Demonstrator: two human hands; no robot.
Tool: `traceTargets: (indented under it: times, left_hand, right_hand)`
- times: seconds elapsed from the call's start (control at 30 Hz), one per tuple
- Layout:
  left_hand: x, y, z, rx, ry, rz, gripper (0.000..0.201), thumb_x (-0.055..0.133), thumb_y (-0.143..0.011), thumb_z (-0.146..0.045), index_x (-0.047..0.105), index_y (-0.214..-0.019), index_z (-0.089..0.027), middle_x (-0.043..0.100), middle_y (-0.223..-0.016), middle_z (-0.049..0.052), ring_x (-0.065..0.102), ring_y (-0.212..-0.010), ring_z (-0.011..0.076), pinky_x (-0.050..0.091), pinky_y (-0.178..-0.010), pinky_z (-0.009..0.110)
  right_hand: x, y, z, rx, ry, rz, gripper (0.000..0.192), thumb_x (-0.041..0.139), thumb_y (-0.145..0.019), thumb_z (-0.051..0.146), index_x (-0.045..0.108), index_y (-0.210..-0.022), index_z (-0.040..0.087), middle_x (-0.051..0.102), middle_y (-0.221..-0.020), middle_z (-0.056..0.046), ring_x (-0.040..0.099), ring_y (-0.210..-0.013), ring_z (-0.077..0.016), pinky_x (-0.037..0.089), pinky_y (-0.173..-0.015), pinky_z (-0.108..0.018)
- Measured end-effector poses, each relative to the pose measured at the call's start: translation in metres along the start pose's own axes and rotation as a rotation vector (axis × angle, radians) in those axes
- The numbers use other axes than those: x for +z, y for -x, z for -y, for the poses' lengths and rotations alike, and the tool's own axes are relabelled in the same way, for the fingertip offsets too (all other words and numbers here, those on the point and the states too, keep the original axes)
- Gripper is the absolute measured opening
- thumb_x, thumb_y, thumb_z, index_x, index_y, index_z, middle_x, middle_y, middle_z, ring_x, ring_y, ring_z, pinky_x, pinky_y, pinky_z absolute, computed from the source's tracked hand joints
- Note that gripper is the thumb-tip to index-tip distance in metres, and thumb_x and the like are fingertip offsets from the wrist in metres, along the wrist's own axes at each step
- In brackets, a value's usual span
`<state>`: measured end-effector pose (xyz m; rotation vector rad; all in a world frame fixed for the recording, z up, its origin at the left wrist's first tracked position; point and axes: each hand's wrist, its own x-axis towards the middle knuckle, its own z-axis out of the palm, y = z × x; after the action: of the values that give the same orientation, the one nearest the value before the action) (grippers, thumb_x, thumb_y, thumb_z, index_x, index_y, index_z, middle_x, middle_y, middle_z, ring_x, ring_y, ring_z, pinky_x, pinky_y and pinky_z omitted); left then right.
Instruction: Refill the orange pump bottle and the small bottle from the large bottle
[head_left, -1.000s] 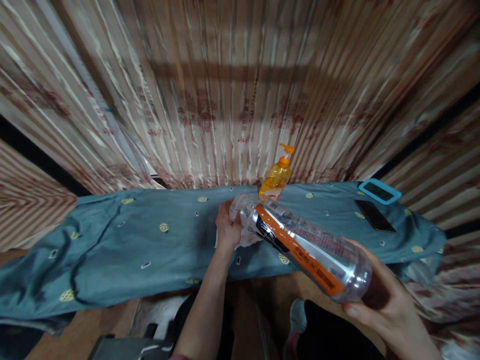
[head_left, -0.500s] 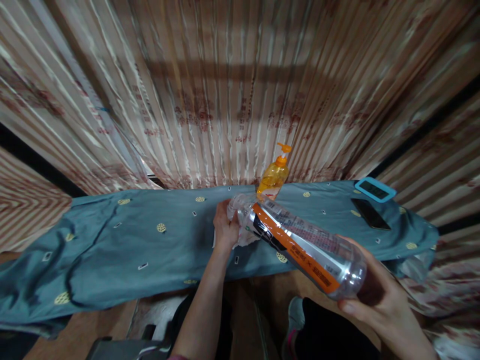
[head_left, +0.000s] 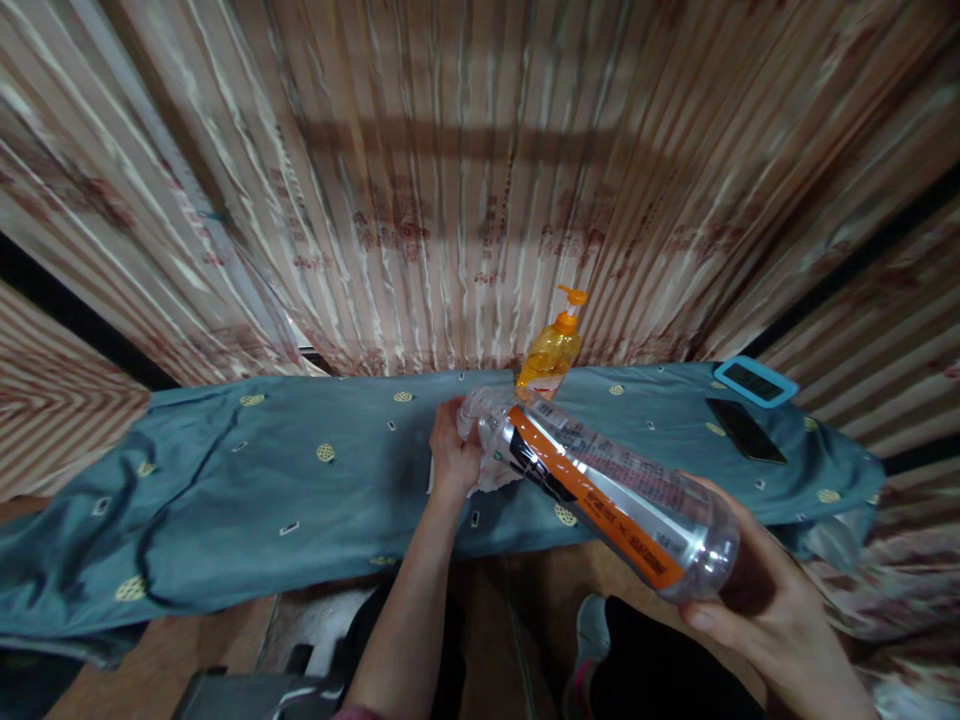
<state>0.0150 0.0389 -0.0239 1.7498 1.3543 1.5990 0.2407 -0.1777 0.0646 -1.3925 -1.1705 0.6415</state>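
Bottle (head_left: 600, 485) hangs tilted over the tabletop (head_left: 300, 480) edge, neck down toward the far side, base cupped by the right hand (head_left: 757, 600), grip clamped on the base only. Slip risk: smooth plastic, one-end hold, could drop to the floor. Left hand (head_left: 452, 455), grip closed on a white cloth (head_left: 491, 470) at the neck; a hard wipe could lever the bottle loose.

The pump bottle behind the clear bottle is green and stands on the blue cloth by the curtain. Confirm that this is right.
Not quite: the pump bottle is orange-yellow, not green, as the head view shows. The rest holds: it stands on the blue cloth by the curtain, behind the clear bottle that the right hand holds by its base while the left hand is at its neck with a white cloth.
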Motion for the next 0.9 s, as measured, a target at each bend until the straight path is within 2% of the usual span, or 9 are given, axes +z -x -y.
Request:
traceTargets:
  times: [0.2,0.4,0.73,0.9]
  left_hand:
    - [-0.0001,0.0008,-0.0020,-0.010,-0.003,-0.002,0.025,0.057,-0.089,-0.034,0.065,-0.107,-0.020,0.072,-0.099,0.007,0.069,-0.093,0.0247,0.056,-0.084,0.038]
    - [0.0006,0.0009,-0.0013,-0.006,0.020,-0.011,0.026,0.057,-0.089,-0.035,0.065,-0.106,-0.019,0.071,-0.099,0.009,0.069,-0.094,0.0261,0.056,-0.085,0.041]
    - [0.0006,0.0015,-0.0009,0.004,0.031,-0.009,0.026,0.055,-0.089,-0.035,0.064,-0.106,-0.018,0.070,-0.098,0.009,0.069,-0.093,0.0262,0.055,-0.086,0.041]
    - [0.0004,0.0017,-0.0008,0.002,0.024,0.002,0.028,0.054,-0.090,-0.035,0.064,-0.109,-0.018,0.070,-0.099,0.009,0.069,-0.094,0.0260,0.055,-0.085,0.040]
  right_hand:
    - [0.0000,0.0006,0.0002,0.026,-0.019,-0.012,0.080,0.096,-0.057,0.034,0.067,-0.132,0.037,0.074,-0.130,0.001,0.072,-0.113,-0.0244,0.058,-0.083,-0.018]
    - [0.0007,-0.0004,0.0036,0.015,-0.019,-0.009,0.079,0.096,-0.057,0.032,0.068,-0.131,0.040,0.072,-0.132,0.005,0.070,-0.116,-0.0204,0.054,-0.088,-0.013]
    - [-0.0025,0.0006,-0.0028,0.023,-0.012,-0.016,0.082,0.097,-0.056,0.032,0.067,-0.132,0.030,0.072,-0.133,-0.002,0.070,-0.118,-0.0232,0.054,-0.090,-0.016]
    - [-0.0024,0.0005,-0.0037,0.030,-0.004,-0.019,0.080,0.096,-0.057,0.032,0.067,-0.132,0.032,0.071,-0.134,0.000,0.070,-0.118,-0.0220,0.055,-0.089,-0.016]
